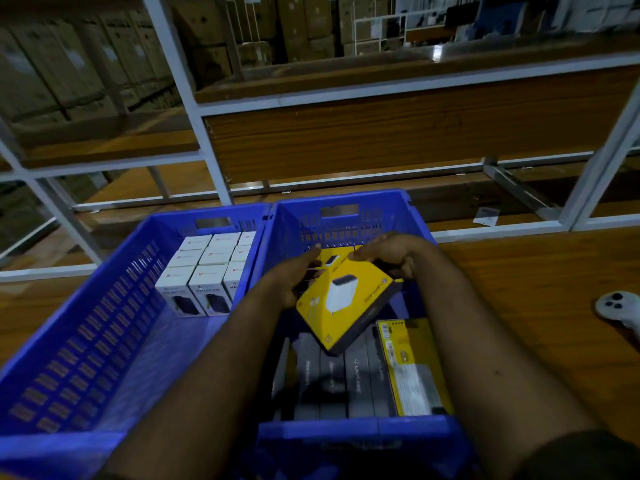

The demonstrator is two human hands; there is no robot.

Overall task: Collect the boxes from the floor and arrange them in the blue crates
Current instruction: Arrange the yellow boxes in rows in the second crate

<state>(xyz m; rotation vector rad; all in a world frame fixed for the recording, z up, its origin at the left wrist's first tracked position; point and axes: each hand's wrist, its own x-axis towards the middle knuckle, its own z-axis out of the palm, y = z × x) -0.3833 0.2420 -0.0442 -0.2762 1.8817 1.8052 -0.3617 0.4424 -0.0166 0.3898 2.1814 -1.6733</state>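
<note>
- Near rim of the right-hand blue perforated plastic crate (363, 429) sits closest to the camera; both forearms reach over it into the crate.
- Left hand (294, 278) grips the left edge of a flat yellow cardboard box printed with a white charger (341, 299); fingers curl round the box's far corner.
- Right hand (388, 252) pinches the box's upper right edge, thumb and fingers folded over it. Both hands are clamped on this one box, holding it from opposite sides.
- Box is tilted, lower corner pointing down toward the contents, held above them. Judged reason: being turned on edge to slot in like the rest.
- Beneath it, a row of dark grey box spines (332, 375) stands upright, packed side by side; this filing saves room. One yellow box showing its labelled back (412, 368) leans at the row's right end.
- Left-hand blue perforated plastic crate (79, 341) touches the right one. White boxes with dark product pictures (207, 271) stand in tight rows against its far wall; the near half shows bare floor.
- Sorting looks deliberate: white boxes left, yellow-and-grey boxes right.
- Both crates rest on a brown wooden surface (536, 289). A pale grey game-style controller (616, 306) lies well apart to the right.
- White metal racking (194, 109) with wooden shelves stands behind.
</note>
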